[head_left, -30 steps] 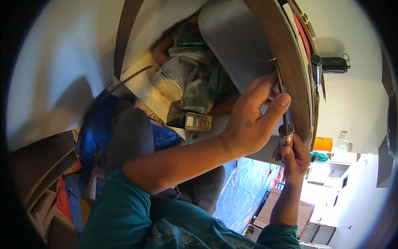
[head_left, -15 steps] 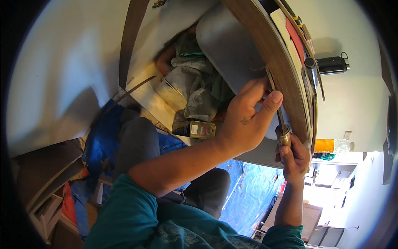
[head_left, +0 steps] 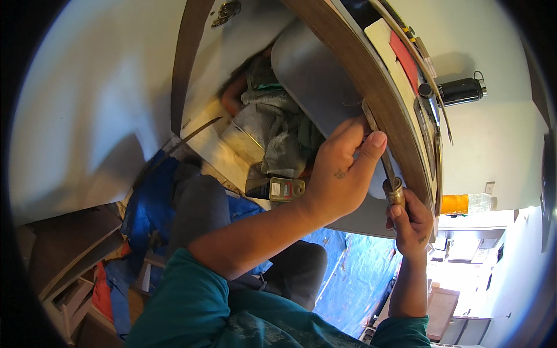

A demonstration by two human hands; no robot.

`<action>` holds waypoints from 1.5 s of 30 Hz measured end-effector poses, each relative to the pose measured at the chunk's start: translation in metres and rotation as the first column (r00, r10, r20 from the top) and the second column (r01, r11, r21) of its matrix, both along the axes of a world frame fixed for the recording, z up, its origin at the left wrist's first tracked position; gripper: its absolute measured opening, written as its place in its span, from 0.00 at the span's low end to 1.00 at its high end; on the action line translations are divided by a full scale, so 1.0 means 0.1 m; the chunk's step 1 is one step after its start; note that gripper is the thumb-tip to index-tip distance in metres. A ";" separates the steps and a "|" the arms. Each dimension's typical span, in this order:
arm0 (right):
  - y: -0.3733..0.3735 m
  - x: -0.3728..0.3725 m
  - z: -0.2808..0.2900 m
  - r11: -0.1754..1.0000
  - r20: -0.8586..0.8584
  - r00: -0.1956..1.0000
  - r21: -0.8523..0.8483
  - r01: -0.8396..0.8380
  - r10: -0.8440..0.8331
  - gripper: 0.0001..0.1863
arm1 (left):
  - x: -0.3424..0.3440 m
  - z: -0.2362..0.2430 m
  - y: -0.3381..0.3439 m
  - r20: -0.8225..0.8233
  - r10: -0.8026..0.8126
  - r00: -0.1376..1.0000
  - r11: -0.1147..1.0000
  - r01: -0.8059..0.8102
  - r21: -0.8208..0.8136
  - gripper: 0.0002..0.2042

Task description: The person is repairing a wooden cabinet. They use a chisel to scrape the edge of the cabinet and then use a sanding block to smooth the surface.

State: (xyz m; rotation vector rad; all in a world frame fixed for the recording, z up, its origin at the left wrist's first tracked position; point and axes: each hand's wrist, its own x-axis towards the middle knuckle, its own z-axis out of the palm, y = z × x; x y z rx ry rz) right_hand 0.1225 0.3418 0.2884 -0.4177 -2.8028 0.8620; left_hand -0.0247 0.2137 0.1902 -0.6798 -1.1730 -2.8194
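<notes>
A long chisel (head_left: 389,167) with a metal-collared handle lies slanted along the brown wooden edge strip (head_left: 400,129) of a cabinet. My right hand (head_left: 413,225) is closed round its handle. Higher up, my left hand (head_left: 343,168) pinches the blade between thumb and fingers, close to the tip. The tip rests at the strip's inner edge, where a thin curl, perhaps a shaving, shows. Behind my left hand is a smooth grey panel (head_left: 316,66) inside the cabinet opening.
Crumpled grey-green cloths (head_left: 284,139) and a small rectangular tin (head_left: 285,189) lie inside the cabinet. On top stand a black bottle (head_left: 461,91) and an orange-and-clear bottle (head_left: 455,204). Blue sheeting (head_left: 348,267) covers the floor below; wood pieces (head_left: 72,296) are stacked lower left.
The chisel tip and my left hand appear slightly further left in the picture, as the whole view has shifted a little. Both hands keep the same hold on the chisel.
</notes>
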 end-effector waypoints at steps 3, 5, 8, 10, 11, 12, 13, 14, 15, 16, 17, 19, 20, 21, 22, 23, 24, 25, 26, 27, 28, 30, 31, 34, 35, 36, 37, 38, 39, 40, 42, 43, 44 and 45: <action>0.00 0.01 -0.02 1.000 -0.025 0.999 0.001 0.021 -0.021 0.21 | 0.00 0.02 -0.01 0.022 -0.031 0.999 1.000 0.031 -0.002 0.14; 0.01 0.01 -0.02 1.000 -0.023 1.000 0.011 0.014 -0.013 0.20 | 0.01 0.02 -0.01 0.014 -0.005 1.000 1.000 0.005 -0.004 0.14; 0.00 0.00 -0.02 1.000 -0.026 1.000 0.012 0.006 -0.005 0.20 | 0.01 0.03 0.00 0.014 0.016 1.000 1.000 -0.016 -0.006 0.14; 0.00 -0.01 -0.02 1.000 -0.027 1.000 0.007 0.006 -0.006 0.20 | 0.01 0.03 0.01 0.020 0.001 1.000 1.000 -0.001 0.008 0.14; 0.00 -0.01 -0.02 1.000 -0.027 1.000 0.004 0.008 -0.008 0.20 | 0.01 0.01 0.02 0.024 -0.019 1.000 1.000 0.019 0.022 0.14; 0.00 -0.02 -0.02 1.000 -0.026 1.000 0.001 0.011 -0.011 0.20 | 0.00 0.00 0.03 0.028 -0.039 0.999 0.999 0.038 0.037 0.14; -0.01 -0.02 -0.02 1.000 -0.027 1.000 0.006 0.014 -0.014 0.20 | 0.01 -0.01 0.03 0.029 -0.050 0.998 0.998 0.049 0.040 0.14; -0.01 -0.02 -0.02 1.000 -0.028 0.999 0.010 0.018 -0.017 0.20 | 0.01 -0.01 0.04 0.030 -0.061 0.998 0.997 0.059 0.042 0.14; -0.02 -0.02 -0.02 1.000 -0.030 0.999 0.015 0.021 -0.021 0.20 | 0.01 -0.02 0.04 0.032 -0.072 0.997 0.997 0.070 0.045 0.14; -0.03 -0.03 -0.02 1.000 -0.031 0.999 0.014 0.023 -0.022 0.20 | 0.01 -0.03 0.05 0.044 -0.092 0.995 0.994 0.090 0.057 0.14; -0.05 -0.04 -0.02 1.000 -0.032 0.999 0.013 0.024 -0.024 0.20 | 0.01 -0.04 0.06 0.056 -0.112 0.992 0.992 0.109 0.068 0.14; -0.05 -0.04 -0.02 1.000 -0.034 0.999 0.010 0.024 -0.023 0.20 | 0.01 -0.04 0.06 0.081 -0.153 0.985 0.985 0.145 0.090 0.14; -0.04 -0.04 -0.02 1.000 -0.034 0.999 0.009 0.021 -0.021 0.21 | 0.02 -0.03 0.05 0.094 -0.173 0.980 0.981 0.163 0.101 0.15; -0.04 -0.04 -0.02 1.000 -0.035 0.999 0.007 0.019 -0.019 0.21 | 0.02 -0.02 0.05 0.107 -0.192 0.975 0.977 0.180 0.112 0.15; -0.04 -0.04 -0.02 1.000 -0.033 0.999 0.006 0.023 -0.023 0.21 | 0.02 -0.02 0.05 0.109 -0.185 0.977 0.979 0.173 0.112 0.15; -0.04 -0.04 -0.02 1.000 -0.032 0.999 0.005 0.027 -0.026 0.21 | 0.03 -0.01 0.06 0.110 -0.178 0.978 0.980 0.165 0.112 0.15; -0.04 -0.04 -0.02 1.000 -0.030 0.999 0.004 0.030 -0.030 0.21 | 0.03 -0.01 0.06 0.112 -0.174 0.978 0.981 0.162 0.108 0.15; -0.04 -0.04 -0.02 1.000 -0.031 0.999 0.006 0.031 -0.031 0.21 | 0.03 -0.01 0.06 0.115 -0.171 0.979 0.982 0.159 0.104 0.15; -0.04 -0.04 -0.02 0.999 -0.032 0.999 0.008 0.032 -0.031 0.21 | 0.03 -0.01 0.06 0.118 -0.171 0.978 0.982 0.160 0.095 0.15; -0.04 -0.03 -0.03 0.999 -0.033 0.999 0.010 0.033 -0.032 0.20 | 0.03 -0.01 0.05 0.122 -0.171 0.978 0.983 0.161 0.087 0.15; -0.05 -0.04 -0.03 0.999 -0.039 0.999 0.015 0.033 -0.033 0.20 | 0.03 -0.01 0.06 0.133 -0.181 0.974 0.981 0.170 0.094 0.15; -0.06 -0.04 -0.03 0.999 -0.051 0.998 0.025 0.034 -0.033 0.20 | 0.03 -0.02 0.07 0.148 -0.196 0.969 0.978 0.182 0.104 0.15; -0.06 -0.04 -0.03 0.999 -0.050 0.998 0.022 0.039 -0.038 0.20 | 0.03 -0.02 0.08 0.153 -0.201 0.968 0.977 0.186 0.106 0.15; -0.08 -0.05 -0.02 0.999 -0.044 0.998 0.021 0.046 -0.045 0.19 | 0.02 -0.02 0.08 0.152 -0.206 0.967 0.975 0.189 0.118 0.15; -0.08 -0.05 -0.02 0.999 -0.040 0.998 0.026 0.043 -0.042 0.19 | 0.02 -0.02 0.08 0.153 -0.214 0.965 0.972 0.194 0.135 0.15; -0.07 -0.05 -0.02 0.999 -0.037 0.999 0.031 0.040 -0.039 0.19 | 0.02 -0.01 0.09 0.153 -0.222 0.963 0.968 0.199 0.152 0.15; -0.09 -0.06 -0.02 0.999 -0.037 0.998 0.030 0.045 -0.043 0.19 | 0.02 0.00 0.08 0.153 -0.228 0.962 0.965 0.202 0.169 0.16; -0.11 -0.07 -0.01 0.998 -0.037 0.998 0.029 0.049 -0.048 0.19 | 0.02 0.01 0.08 0.152 -0.234 0.960 0.961 0.205 0.185 0.16; -0.13 -0.08 -0.01 0.998 -0.037 0.998 0.027 0.054 -0.053 0.19 | 0.02 0.01 0.07 0.151 -0.240 0.959 0.957 0.208 0.202 0.16; -0.11 -0.07 -0.02 0.999 -0.039 0.998 0.029 0.042 -0.041 0.19 | 0.02 0.02 0.07 0.158 -0.245 0.957 0.957 0.212 0.199 0.17; -0.07 -0.06 -0.04 0.999 -0.044 0.999 0.032 0.017 -0.016 0.19 | 0.03 0.02 0.05 0.170 -0.254 0.952 0.956 0.220 0.193 0.17; -0.08 -0.06 -0.03 0.999 -0.042 0.999 0.030 0.018 -0.017 0.18 | 0.03 0.02 0.05 0.179 -0.259 0.949 0.959 0.230 0.169 0.17; -0.09 -0.06 -0.02 0.999 -0.041 0.999 0.029 0.019 -0.018 0.18 | 0.04 0.02 0.05 0.189 -0.264 0.946 0.960 0.239 0.144 0.17; -0.10 -0.06 -0.01 0.999 -0.039 0.999 0.027 0.020 -0.019 0.17 | 0.05 0.01 0.05 0.189 -0.264 0.946 0.962 0.242 0.130 0.18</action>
